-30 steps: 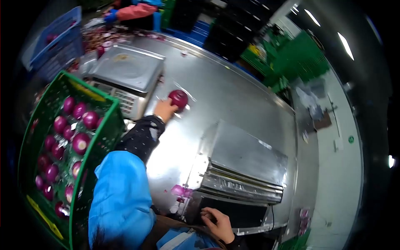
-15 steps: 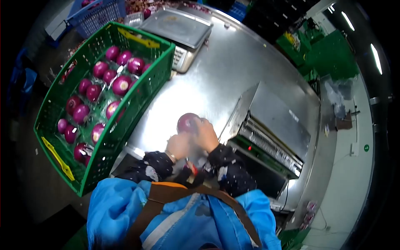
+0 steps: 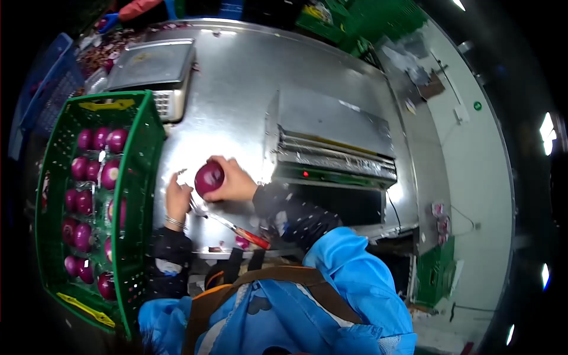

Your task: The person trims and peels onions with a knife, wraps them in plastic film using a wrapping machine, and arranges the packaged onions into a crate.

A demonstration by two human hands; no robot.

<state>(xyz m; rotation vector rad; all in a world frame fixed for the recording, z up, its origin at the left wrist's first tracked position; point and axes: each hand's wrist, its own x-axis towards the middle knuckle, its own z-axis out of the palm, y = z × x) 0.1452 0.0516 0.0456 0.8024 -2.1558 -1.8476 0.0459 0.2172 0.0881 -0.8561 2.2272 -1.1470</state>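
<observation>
My right hand (image 3: 238, 182) is closed around a red onion (image 3: 209, 178), holding it just above the steel table. Left of the onion is my left hand (image 3: 177, 202), its thumb and forefinger apart, with no object clearly between them. A small light scrap (image 3: 181, 172) shows by its fingertips; I cannot tell what it is or whether it touches them. Below both hands a knife with a red handle (image 3: 253, 238) lies slanted on the table. A small purple onion piece (image 3: 242, 241) is beside the handle.
At the left stands a green crate (image 3: 135, 177) with rows of red onions in clear packing. Behind it is a scale (image 3: 151, 62) with a metal pan. On the right sits a wrapping machine (image 3: 334, 160) with a red light. A blue basket (image 3: 62, 77) stands far left.
My view has turned, so the crate and machine appear shifted left. My hands have separated: the onion is now in my right hand alone, and the knife has come into plain sight.
</observation>
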